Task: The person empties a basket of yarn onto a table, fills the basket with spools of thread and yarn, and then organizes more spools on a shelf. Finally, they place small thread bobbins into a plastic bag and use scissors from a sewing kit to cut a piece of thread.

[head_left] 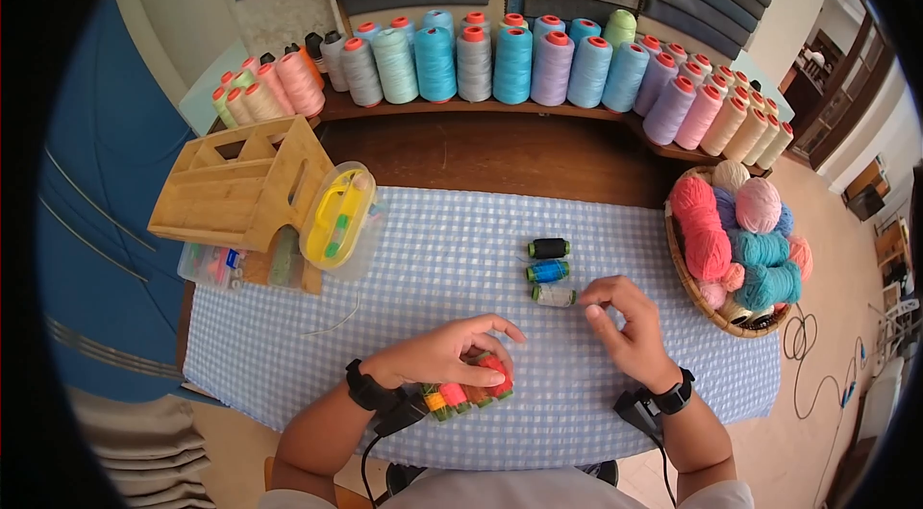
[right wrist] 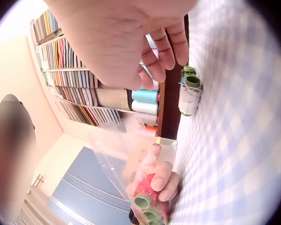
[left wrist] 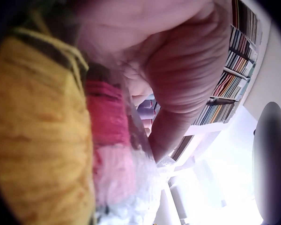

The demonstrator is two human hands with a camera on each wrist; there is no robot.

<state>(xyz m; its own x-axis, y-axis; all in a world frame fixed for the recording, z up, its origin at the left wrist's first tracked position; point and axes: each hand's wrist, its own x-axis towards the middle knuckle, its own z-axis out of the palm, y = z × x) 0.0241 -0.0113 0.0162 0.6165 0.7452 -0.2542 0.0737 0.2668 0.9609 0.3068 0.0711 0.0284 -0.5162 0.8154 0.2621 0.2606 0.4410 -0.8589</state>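
My left hand (head_left: 437,353) grips a clear plastic bag (right wrist: 110,143) of small thread spools, low on the checked cloth. Among them are a red spool (head_left: 494,367) under its fingers, a pink spool (head_left: 452,396) and a yellow spool (head_left: 436,402); the palm hides part of the bag. To the right, my right hand (head_left: 630,331) hovers over the cloth with fingers loosely bent and nothing held. Close by its fingertips lies a white spool (head_left: 555,296), in a column with a blue spool (head_left: 548,271) and a black spool (head_left: 549,248) beyond.
A wicker basket (head_left: 685,271) of yarn balls stands at the right. On the left are a wooden organizer (head_left: 216,206) and a plastic box with a yellow tray (head_left: 336,216). Large thread cones (head_left: 435,67) line the raised shelf behind. A loose thread (head_left: 336,324) trails across the cloth.
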